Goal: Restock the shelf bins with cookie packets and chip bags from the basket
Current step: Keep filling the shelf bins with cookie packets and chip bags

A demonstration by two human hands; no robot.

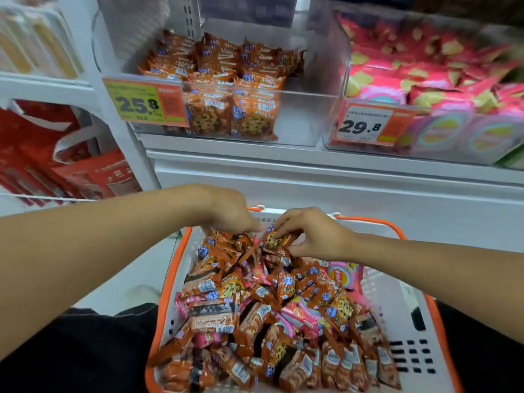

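A white basket with an orange rim (408, 313) sits in front of me, heaped with orange cookie packets (226, 293) and a few pink chip bags (341, 275). My right hand (314, 232) pinches one cookie packet (273, 240) at the basket's far end. My left hand (229, 211) reaches down beside it, fingers curled into the packets there; what it holds is hidden. On the shelf above, a clear bin (297, 120) holds cookie packets on its left side. The clear bin (442, 154) to its right is full of pink chip bags (425, 75).
Price tags reading 25.8 (144, 102) and 29.8 (365, 126) hang on the bin fronts. Red boxes and bags (65, 163) fill the shelf unit to the left. A white shelf panel (312, 182) stands just behind the basket. Dark trousers (85, 350) flank the basket.
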